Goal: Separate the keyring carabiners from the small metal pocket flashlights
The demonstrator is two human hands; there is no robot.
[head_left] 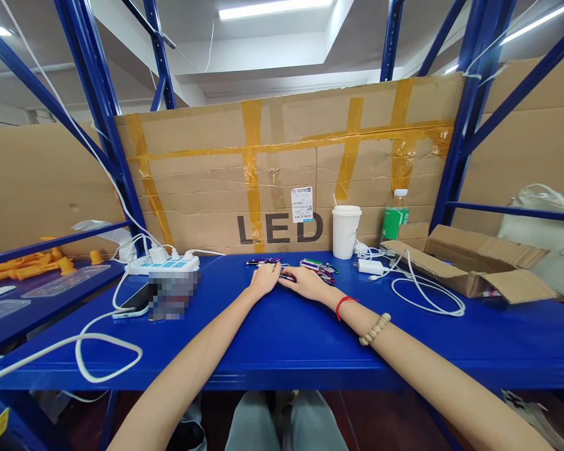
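My left hand [265, 280] rests on the blue tabletop with its fingers curled together. What lies under them is hidden. Close against it from the right, my right hand [306, 283] has its fingers closed around a dark pen [289, 277], part of which shows between the two hands. Just beyond my left fingertips lie a few pens [262, 262], dark and purple. A loose pile of colourful pens [320, 268], with green, red and silver among them, lies right behind my right hand.
A white lidded cup [346, 232] and a green-labelled bottle [395, 216] stand at the back. Right are a charger with white cable [427, 300] and an open cardboard box [474, 257]. Left are a power strip [164, 264] and a phone [136, 300]. Cardboard [207, 188] walls the back.
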